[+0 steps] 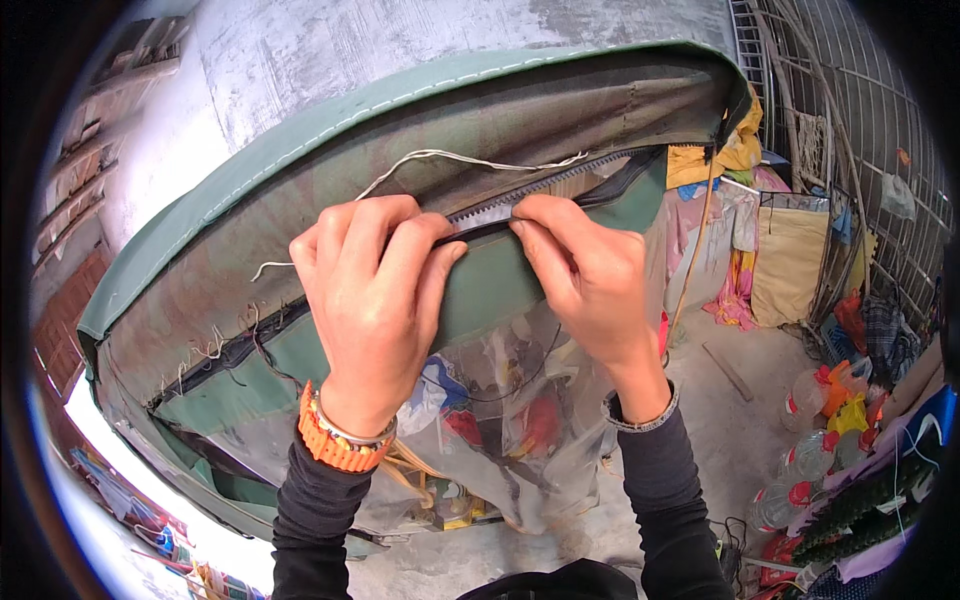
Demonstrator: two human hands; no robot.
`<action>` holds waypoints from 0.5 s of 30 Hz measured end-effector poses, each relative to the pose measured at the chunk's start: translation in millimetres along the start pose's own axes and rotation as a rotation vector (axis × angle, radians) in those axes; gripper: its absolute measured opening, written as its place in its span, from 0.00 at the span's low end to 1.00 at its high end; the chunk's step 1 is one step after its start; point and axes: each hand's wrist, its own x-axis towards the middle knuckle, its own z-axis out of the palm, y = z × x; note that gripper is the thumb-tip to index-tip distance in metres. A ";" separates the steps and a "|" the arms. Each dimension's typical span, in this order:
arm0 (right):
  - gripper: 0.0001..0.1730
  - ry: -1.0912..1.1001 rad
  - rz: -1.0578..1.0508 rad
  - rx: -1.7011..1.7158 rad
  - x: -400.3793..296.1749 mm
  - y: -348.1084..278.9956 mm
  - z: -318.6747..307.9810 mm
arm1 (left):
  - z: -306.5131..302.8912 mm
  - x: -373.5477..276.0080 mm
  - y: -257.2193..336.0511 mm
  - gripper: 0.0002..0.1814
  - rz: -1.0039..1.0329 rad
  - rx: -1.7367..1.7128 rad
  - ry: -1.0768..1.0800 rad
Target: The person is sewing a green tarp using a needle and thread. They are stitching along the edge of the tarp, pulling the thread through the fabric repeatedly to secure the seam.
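Observation:
Before me hangs a green canvas canopy with a white-stitched rim. Below its edge runs a dark zipper, parted into two rows of teeth between and beyond my hands. My left hand pinches the lower black zipper tape between thumb and fingers. A short way to the right, my right hand pinches the same tape at the top of a green fabric strip. Clear plastic sheeting hangs from that strip. A twisted white cord lies along the canopy above my left hand and passes behind it.
Loose threads fray from the seam at left. A thin stick stands upright right of the sheeting. Plastic bottles and bags crowd the floor at right, near a metal grille. A concrete wall rises behind the canopy.

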 end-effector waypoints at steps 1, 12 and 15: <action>0.06 -0.002 -0.001 0.004 -0.9 0.8 1.3 | 0.6 -1.5 -0.1 0.14 -0.012 0.007 0.008; 0.05 0.151 -0.013 0.014 -2.4 10.0 18.4 | 16.1 -4.7 -8.5 0.13 0.037 0.094 0.108; 0.08 0.177 -0.003 0.026 -2.8 11.2 21.2 | 20.0 -4.0 -10.9 0.12 0.054 0.100 0.131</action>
